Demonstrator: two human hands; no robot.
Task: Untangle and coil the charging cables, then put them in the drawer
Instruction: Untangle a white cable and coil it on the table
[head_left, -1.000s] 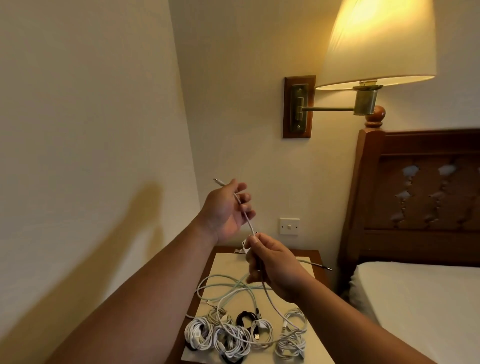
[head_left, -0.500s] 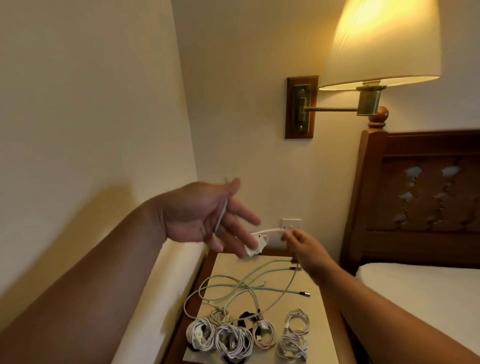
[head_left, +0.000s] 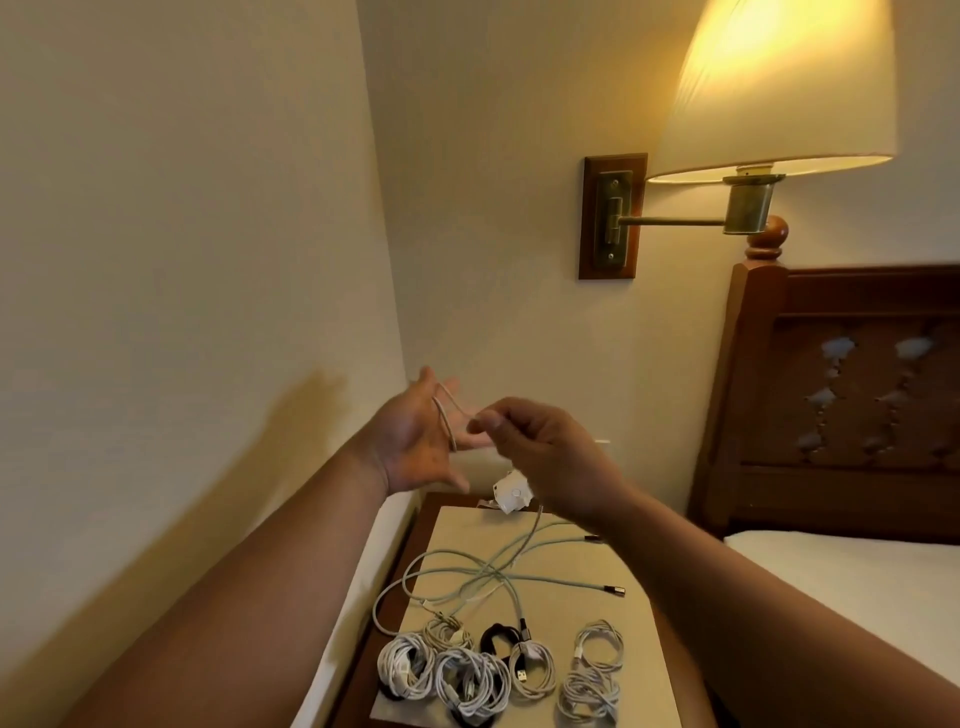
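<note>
Closest to me, along the near edge of the flat beige mat (head_left: 597, 623), there's a row of coiled white cable bundles (head_left: 467, 675) with one black coil (head_left: 498, 636) tucked among them. In the middle of the mat, loose pale green cables (head_left: 483, 571) lie tangled. Over the mat's far edge, a small white charger plug (head_left: 511, 491) hangs just under the right hand (head_left: 540, 447), which pinches a thin white charging cable (head_left: 445, 421). That cable loops around the left hand (head_left: 415, 441), which is palm up with fingers spread. Past the mat, a lit cream-shaded wall lamp (head_left: 769, 88).
</note>
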